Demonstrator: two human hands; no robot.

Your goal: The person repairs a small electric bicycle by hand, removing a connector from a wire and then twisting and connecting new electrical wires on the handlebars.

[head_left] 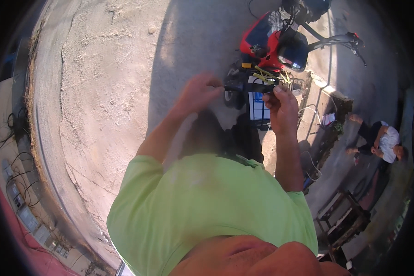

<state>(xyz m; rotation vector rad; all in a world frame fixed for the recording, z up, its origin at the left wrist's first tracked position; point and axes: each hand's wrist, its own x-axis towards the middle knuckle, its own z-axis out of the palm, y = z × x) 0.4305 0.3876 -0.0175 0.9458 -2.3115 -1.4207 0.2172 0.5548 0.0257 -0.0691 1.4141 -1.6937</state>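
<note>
Fingertips pinched tight, left hand [198,93] at nine o'clock and right hand [283,108] at three hold a black strip [258,87], seemingly unattached yet

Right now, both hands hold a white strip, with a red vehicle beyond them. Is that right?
Not quite: the strip is black, not white, as the head view shows. The rest stands: the left hand and right hand hold it, with the red vehicle beyond them.
</note>
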